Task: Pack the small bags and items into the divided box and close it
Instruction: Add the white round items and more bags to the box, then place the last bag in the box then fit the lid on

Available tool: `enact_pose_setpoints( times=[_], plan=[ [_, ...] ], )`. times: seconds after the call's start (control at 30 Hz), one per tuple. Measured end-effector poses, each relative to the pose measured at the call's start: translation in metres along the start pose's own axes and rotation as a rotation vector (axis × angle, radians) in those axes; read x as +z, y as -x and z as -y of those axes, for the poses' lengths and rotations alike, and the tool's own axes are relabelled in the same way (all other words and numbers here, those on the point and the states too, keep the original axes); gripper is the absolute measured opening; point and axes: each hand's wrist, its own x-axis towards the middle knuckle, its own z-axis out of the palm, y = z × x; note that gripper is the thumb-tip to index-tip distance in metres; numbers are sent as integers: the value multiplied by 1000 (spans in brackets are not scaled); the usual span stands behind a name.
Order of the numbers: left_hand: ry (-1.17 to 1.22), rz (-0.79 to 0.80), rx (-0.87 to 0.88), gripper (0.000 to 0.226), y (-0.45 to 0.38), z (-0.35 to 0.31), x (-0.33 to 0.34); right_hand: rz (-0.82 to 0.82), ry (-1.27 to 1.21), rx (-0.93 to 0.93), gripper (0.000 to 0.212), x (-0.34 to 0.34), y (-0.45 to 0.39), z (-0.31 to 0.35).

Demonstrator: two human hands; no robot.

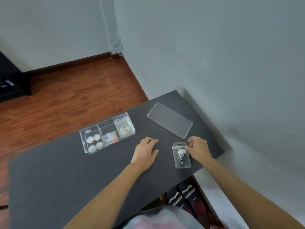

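Observation:
A clear divided box (pixel 92 129) stands open on the dark table (pixel 66 176). Its left compartment holds several round white items (pixel 94 142), the middle one a small bag (pixel 110 138), the right one another bag (pixel 124 128). The clear lid (pixel 170 119) lies flat on the table to the right of the box. A small zip bag (pixel 181 155) with dark and white bits lies near the table's right edge. My right hand (pixel 198 148) touches that bag's upper right edge with its fingertips. My left hand (pixel 146 151) rests palm down on the table, holding nothing.
The table's right edge runs close to a grey wall. Dark slippers (pixel 181 194) with a white tooth pattern lie on the floor below that edge. Wooden floor lies beyond the far side, with a black cabinet (pixel 13 80) at the far left.

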Motion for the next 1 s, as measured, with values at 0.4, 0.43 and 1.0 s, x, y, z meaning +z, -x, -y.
enact_pose_setpoints(
  times=[0.4,0.43,1.0],
  plan=[
    [-29,240,-97,25,-61,-62,50,64,-44,8,65,28,23,-42],
    [-24,238,-101,20,-63,-62,50,74,-51,7,65,27,22,-42],
    [264,-388,-211,17,0,49,-86,155,-418,-316,3,10,-33,114]
  ],
)
